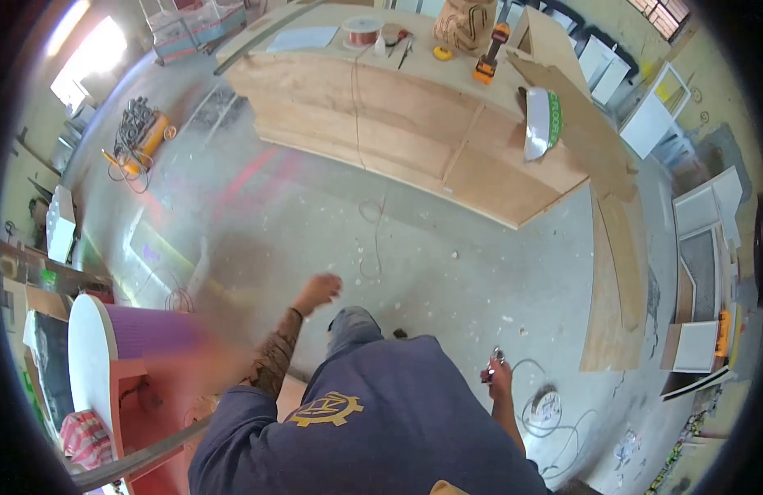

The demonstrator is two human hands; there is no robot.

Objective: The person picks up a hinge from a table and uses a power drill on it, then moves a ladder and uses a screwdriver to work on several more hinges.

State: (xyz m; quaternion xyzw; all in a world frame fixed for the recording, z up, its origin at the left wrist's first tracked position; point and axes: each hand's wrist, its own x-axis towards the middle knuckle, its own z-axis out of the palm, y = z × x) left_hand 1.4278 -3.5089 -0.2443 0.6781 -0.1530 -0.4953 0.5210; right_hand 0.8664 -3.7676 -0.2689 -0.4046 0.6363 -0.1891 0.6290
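Note:
My left hand (320, 292) is held out over the grey floor, fingers loosely bent and slightly blurred, with nothing visible in it. Low on the right, my right hand (500, 381) is closed around a small shiny metal tool (497, 356), whose kind I cannot make out. A thin cable (526, 404) loops on the floor beside that hand, around a whitish round object (547, 406). Ahead stands a long wooden counter (381, 103). On it are a spool of copper wire (364, 37), a cordless drill (491, 54) and a yellow tape measure (442, 54).
A purple and red curved unit (159, 330) stands close on my left. A yellow air compressor (142, 142) sits further back. Plywood sheets (616, 264) lean or lie at the right. A thin wire (357, 107) hangs down the counter's front; more wire (377, 239) lies on the floor.

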